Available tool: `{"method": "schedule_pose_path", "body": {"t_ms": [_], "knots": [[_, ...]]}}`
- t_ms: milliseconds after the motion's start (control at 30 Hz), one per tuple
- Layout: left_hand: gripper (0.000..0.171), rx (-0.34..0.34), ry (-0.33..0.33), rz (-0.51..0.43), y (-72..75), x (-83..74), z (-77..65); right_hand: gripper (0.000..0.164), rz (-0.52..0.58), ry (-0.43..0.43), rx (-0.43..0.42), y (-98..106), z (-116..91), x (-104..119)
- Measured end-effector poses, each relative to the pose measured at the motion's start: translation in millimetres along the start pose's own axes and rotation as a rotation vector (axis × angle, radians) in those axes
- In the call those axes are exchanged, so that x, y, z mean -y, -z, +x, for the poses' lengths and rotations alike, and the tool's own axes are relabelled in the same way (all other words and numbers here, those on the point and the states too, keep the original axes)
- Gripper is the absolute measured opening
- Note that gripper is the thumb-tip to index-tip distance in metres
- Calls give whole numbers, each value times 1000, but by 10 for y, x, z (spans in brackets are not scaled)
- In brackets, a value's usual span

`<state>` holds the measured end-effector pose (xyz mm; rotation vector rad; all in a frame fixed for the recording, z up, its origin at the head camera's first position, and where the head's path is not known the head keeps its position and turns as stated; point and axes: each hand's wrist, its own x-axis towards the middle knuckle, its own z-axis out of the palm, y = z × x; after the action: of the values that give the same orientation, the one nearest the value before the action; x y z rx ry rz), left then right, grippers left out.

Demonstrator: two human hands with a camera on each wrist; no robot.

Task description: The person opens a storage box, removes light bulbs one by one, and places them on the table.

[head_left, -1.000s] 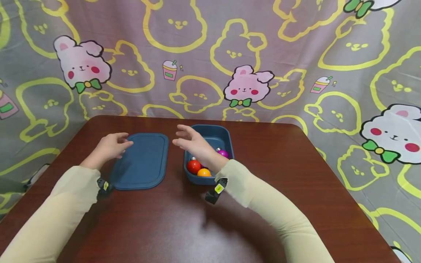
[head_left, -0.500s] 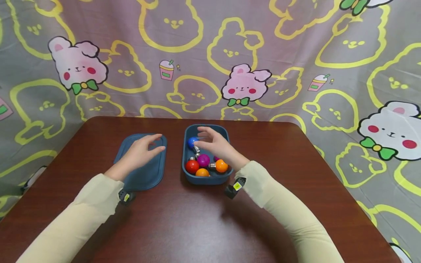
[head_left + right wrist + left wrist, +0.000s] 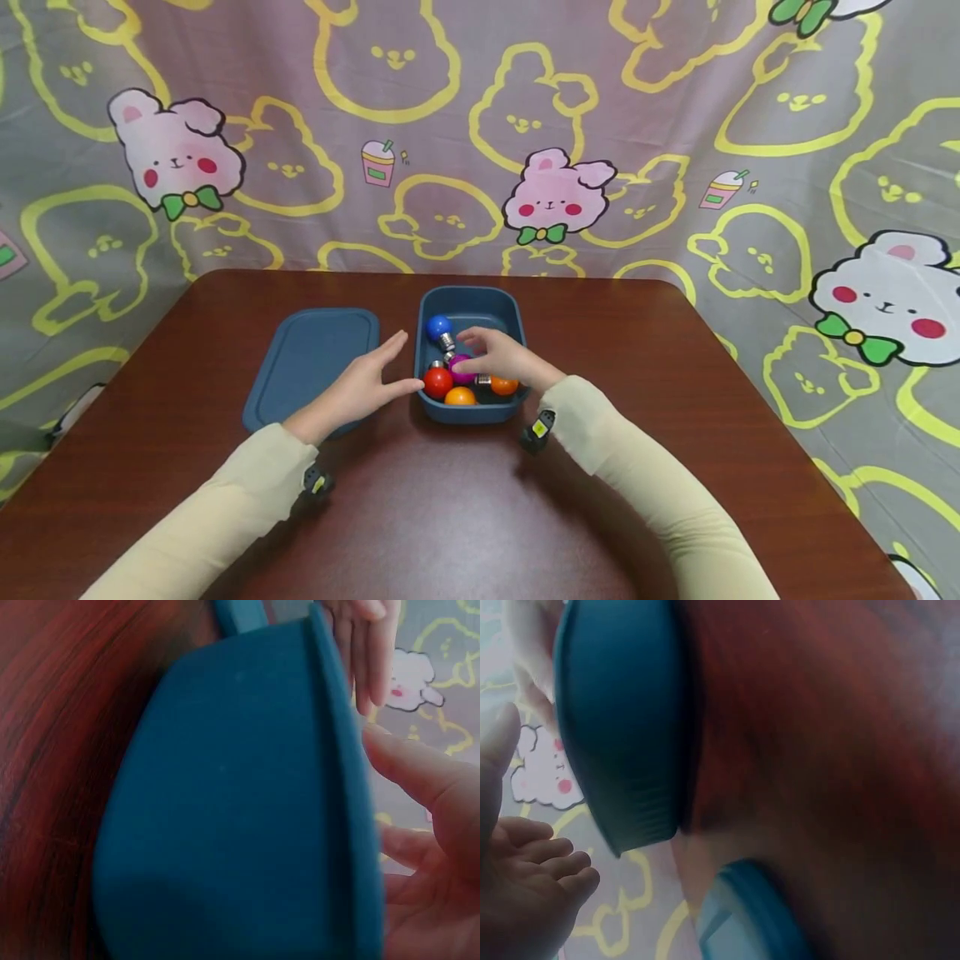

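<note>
A blue-grey rectangular box [image 3: 472, 414] holds several coloured light bulbs with silvery screw bases. A blue bulb [image 3: 438, 326] lies toward the back; a red bulb [image 3: 437, 383] and an orange bulb [image 3: 460, 397] are at the front. My right hand [image 3: 506, 357] reaches down over the box's right wall, thumb and fingers apart around a purple bulb [image 3: 458, 367]. A second orange bulb [image 3: 504, 387] is partly under that hand. Just outside the left wall, my left hand [image 3: 360, 387] spreads its thumb and fingers, holding nothing. Its thumb tip is right by the box rim.
A matching flat lid [image 3: 318, 354] lies on the brown wooden table [image 3: 637, 392] left of the box, partly covered by my left hand. Behind the table hangs a patterned cloth [image 3: 442, 108]. Both wrists carry small dark cameras.
My left hand has moved right from over the lid to beside the box. My right hand shifted right, then lowered into the box toward the purple bulb, uncovering the blue bulb.
</note>
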<state>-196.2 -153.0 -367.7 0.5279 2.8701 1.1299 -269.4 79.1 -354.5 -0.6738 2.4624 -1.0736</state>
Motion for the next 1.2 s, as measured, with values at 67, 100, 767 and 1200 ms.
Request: {"method": "schedule_pose_path", "body": {"t_ms": [67, 100, 767, 1200], "knots": [[84, 13, -8, 4, -60, 14, 2, 57, -13, -22, 9, -19, 24, -20], [84, 20, -12, 8, -88, 23, 3, 56, -18, -35, 14, -28, 34, -27], [77, 38, -15, 3, -223, 41, -13, 41, -112, -131, 52, -109, 184, -69], [78, 63, -4, 28, -192, 17, 8, 37, -78, -125, 38, -44, 156, -63]]}}
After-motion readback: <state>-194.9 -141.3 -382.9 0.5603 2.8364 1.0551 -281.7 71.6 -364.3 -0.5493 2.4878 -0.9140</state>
